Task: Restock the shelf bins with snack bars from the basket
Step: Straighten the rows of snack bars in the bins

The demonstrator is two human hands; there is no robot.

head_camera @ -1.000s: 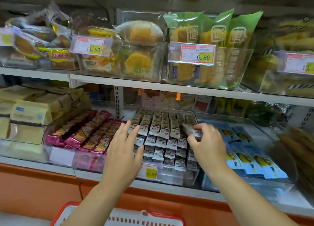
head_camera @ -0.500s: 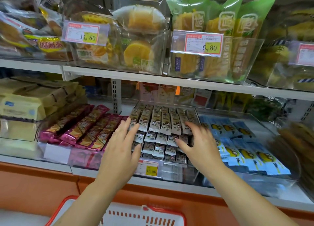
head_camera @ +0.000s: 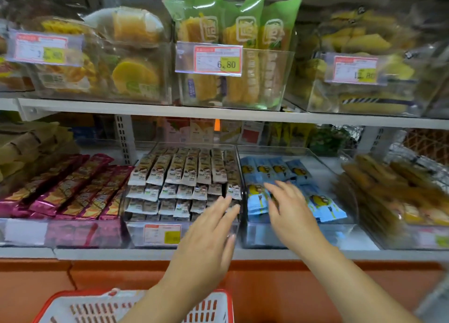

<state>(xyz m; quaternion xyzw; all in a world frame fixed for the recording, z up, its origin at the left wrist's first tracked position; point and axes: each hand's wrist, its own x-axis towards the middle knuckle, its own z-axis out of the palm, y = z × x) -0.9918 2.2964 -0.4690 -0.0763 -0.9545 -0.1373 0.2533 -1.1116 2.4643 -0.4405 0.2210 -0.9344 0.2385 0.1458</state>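
Observation:
A clear shelf bin [head_camera: 155, 234] in the middle of the lower shelf holds rows of white-and-brown snack bars [head_camera: 184, 169]. My left hand [head_camera: 209, 233] is in front of that bin's right front corner, fingers straight, holding nothing. My right hand [head_camera: 291, 211] reaches over the neighbouring bin of blue snack packs [head_camera: 274, 168], fingers spread above the front packs and blurred by motion; it holds nothing that I can see. The red and white basket [head_camera: 136, 305] sits below the shelf at the bottom edge; its contents are hidden by my left arm.
Pink-wrapped bars [head_camera: 73, 189] fill the bin on the left. Long tan packs [head_camera: 393, 191] lie in a bin on the right. The upper shelf [head_camera: 243, 115] carries clear bins of cakes and green bags with price tags. An orange panel runs under the lower shelf.
My right hand set its bar down in the middle bin, then moved right over the blue packs. My left hand slid right along that bin's front. The view shifted right.

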